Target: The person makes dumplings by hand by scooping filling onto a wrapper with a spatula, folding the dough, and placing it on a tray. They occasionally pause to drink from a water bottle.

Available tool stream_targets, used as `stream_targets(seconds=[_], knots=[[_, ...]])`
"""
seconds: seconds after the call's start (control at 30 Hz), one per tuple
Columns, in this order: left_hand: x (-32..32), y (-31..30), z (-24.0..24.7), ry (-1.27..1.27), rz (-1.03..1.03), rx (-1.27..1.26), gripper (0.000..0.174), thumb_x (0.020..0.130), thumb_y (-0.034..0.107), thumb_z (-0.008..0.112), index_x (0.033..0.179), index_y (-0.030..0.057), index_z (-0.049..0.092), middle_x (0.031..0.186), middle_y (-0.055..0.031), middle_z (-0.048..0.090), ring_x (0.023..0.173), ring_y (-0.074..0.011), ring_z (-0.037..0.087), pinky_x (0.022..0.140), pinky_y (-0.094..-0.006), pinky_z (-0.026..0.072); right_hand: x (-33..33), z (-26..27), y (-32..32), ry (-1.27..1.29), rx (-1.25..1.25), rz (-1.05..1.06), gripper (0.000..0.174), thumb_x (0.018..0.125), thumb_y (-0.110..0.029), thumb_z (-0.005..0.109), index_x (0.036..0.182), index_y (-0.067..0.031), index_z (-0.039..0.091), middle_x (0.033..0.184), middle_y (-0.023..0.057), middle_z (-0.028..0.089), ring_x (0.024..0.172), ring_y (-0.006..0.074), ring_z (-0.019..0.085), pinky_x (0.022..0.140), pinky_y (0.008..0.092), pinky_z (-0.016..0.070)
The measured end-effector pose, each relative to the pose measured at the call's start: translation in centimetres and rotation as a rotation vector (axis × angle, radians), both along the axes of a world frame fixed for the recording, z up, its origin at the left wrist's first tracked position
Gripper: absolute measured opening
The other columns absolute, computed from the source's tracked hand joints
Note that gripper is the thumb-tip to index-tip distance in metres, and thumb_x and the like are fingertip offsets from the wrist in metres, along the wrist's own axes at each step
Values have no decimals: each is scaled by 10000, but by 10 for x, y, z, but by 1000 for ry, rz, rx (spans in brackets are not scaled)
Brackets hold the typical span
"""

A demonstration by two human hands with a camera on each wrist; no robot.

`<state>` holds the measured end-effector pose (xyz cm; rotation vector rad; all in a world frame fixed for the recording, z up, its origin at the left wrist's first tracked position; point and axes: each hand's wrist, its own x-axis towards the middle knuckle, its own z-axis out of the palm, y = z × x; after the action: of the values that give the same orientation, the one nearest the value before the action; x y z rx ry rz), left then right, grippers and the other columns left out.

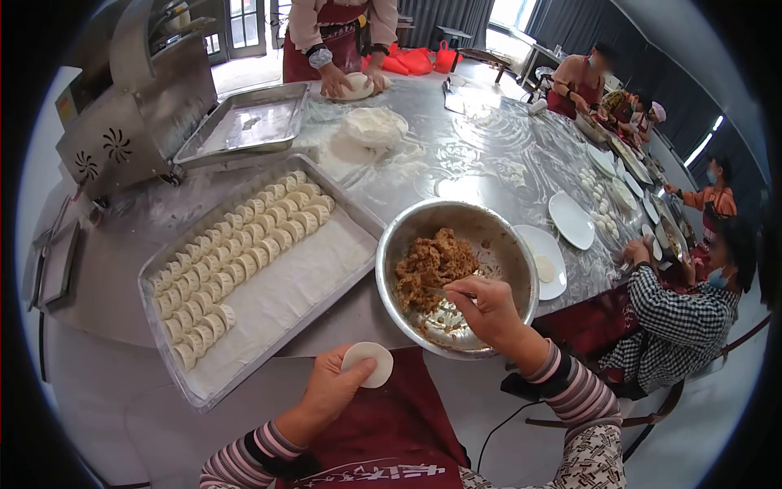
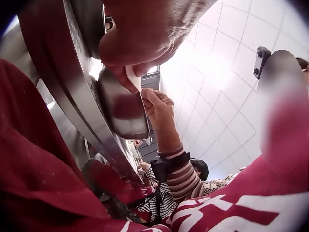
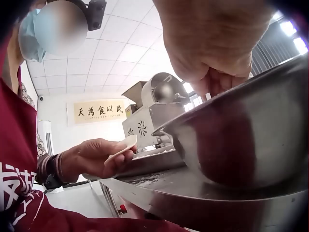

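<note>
In the head view the left hand [image 1: 330, 383] holds a round dough wrapper [image 1: 371, 364] at the table's front edge, its thumb on top. The right hand [image 1: 493, 314] grips a thin utensil [image 1: 442, 291] whose far end meets the brown filling [image 1: 432, 265] in the steel bowl [image 1: 528, 281]. The left wrist view shows the left hand [image 2: 145, 38] pinching the wrapper [image 2: 133, 77]. In the right wrist view the right hand [image 3: 217, 48] is over the bowl [image 3: 241, 135], its fingertips partly hidden by the rim.
A tray [image 1: 269, 326] with rows of dumplings [image 1: 244, 244] lies left of the bowl. White plates [image 1: 572, 220] stand to its right, one bearing a wrapper [image 1: 544, 268]. Behind are a flour pile [image 1: 373, 128], an empty tray [image 1: 244, 122] and a machine [image 1: 134, 122]. Other people work around the table.
</note>
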<state>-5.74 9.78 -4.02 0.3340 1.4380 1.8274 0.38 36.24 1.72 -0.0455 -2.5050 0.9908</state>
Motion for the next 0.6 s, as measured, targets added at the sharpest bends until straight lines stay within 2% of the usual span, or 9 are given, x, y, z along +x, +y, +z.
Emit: stream_targets(seconds=[0.07,0.23,0.4,0.47,0.5,0.57,0.6], knots=[[1,0,-2,-20,10,15,208,920,80,587,1088,-33,636,970,-75,687,845,-121,650,771,-261,527,0,3,-4,-55,-1,10,109,838,-50,671,917,24,684,822,142,693,717,205,672,640,286,507],[-1,-1,-5,-77,29,92,217,939,79,551,1110,-36,620,982,-75,684,847,-125,652,773,-263,524,3,-2,-12,-87,-24,25,117,846,-54,664,932,22,687,820,146,694,715,203,676,638,286,509],[-1,-2,0,-111,17,111,253,955,90,519,1165,-38,580,1046,-81,661,926,-125,632,841,-269,501,9,-4,-17,-117,-83,15,131,871,-69,646,937,37,686,810,126,704,734,177,689,652,258,522],[-1,-3,2,-128,19,133,268,958,91,512,1190,-33,560,1072,-82,651,953,-129,625,861,-276,494,13,-12,-15,-170,-463,-73,163,887,-108,632,919,45,677,784,124,698,713,186,692,626,282,543],[-2,-3,3,-144,19,155,283,961,93,504,1214,-29,541,1098,-83,640,981,-134,617,882,-282,487,14,-9,-14,-168,-462,-70,163,887,-108,632,919,45,677,784,124,698,713,186,692,626,282,543],[-4,-2,9,-165,27,188,295,964,101,502,1232,-23,520,1120,-84,628,1007,-142,610,895,-290,485,14,5,-8,-203,-841,-121,198,909,-115,612,924,76,662,791,130,690,765,185,693,668,280,576],[-5,-2,13,-190,31,218,309,967,108,500,1249,-17,499,1141,-86,616,1033,-150,604,909,-299,482,14,10,-3,-214,-930,-133,200,918,-108,598,928,87,640,801,170,680,754,250,701,681,314,599]])
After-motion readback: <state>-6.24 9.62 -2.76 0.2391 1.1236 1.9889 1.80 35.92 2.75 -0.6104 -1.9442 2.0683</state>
